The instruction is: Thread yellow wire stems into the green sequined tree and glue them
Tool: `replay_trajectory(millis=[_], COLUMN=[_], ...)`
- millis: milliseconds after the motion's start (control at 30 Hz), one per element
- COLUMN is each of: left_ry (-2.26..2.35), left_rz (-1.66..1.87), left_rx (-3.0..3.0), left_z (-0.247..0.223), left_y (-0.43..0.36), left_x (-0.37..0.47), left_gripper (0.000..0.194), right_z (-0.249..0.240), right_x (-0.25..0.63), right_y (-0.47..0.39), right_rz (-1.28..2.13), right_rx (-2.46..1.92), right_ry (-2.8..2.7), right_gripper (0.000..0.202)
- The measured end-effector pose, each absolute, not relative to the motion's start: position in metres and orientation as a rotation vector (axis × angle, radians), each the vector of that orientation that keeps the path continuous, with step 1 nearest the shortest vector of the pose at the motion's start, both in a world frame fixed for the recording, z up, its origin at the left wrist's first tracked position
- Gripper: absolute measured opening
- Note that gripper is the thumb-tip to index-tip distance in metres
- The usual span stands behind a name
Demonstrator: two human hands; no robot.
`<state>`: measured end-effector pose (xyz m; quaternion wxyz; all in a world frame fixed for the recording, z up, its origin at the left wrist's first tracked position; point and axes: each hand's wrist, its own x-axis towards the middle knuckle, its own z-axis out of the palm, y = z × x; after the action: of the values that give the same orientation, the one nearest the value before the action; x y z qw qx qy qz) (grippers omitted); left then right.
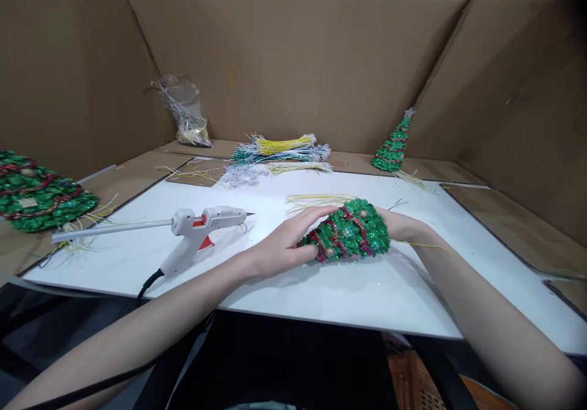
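A green tinsel tree [351, 229] with red garland and small baubles lies tilted on its side over the white board [358, 300], its wide end to the right. My left hand [291, 238] is wrapped round its narrow end, thumb in front and fingers behind. My right hand [389, 220] is behind the wide end; its fingers are hidden by the tree. A yellow wire [424, 245] sticks out to the right across my right wrist. Behind the tree lie several loose yellow wires [312, 201].
A white glue gun [197, 229] with a long glue stick lies at left. Decorated trees stand at far left [41, 199] and back right [394, 147]. Wire bundles [284, 148], silver pieces [243, 175] and a plastic bag [186, 113] are at the back, before cardboard walls [275, 61].
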<state>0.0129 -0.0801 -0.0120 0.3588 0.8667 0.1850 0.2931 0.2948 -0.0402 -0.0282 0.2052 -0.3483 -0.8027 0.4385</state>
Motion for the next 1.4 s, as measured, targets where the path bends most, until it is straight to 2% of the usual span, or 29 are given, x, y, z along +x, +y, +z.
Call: replay_trajectory(millis=[300, 567, 967, 1400], left_ry=[0.499, 0.519, 0.506, 0.525], left_rz=[0.725, 0.7, 0.651, 0.632], left_rx=[2.137, 2.189, 2.202, 2.215], left_z=[-0.0226, -0.0217, -0.0205, -0.0206], left_y=[-0.0824, -0.0835, -0.0846, -0.0857], left_x=[0.0122, 0.0132, 0.0117, 0.0108], left_gripper=[0.06, 0.061, 0.06, 0.061], right_z=[-0.0233, -0.0231, -0.0268, -0.0287], right_x=[0.2897, 0.2924, 0.2923, 0.2945], right_y=[-0.0434, -0.0446, -0.042, -0.0418], right_rz=[1.192, 1.182, 1.208, 1.238], right_rx=[-0.9, -0.994, -0.978, -1.025], right_ry=[-2.267, -2.227, -2.213, -2.162], right_gripper=[0.063, 0.072, 0.069, 0.077])
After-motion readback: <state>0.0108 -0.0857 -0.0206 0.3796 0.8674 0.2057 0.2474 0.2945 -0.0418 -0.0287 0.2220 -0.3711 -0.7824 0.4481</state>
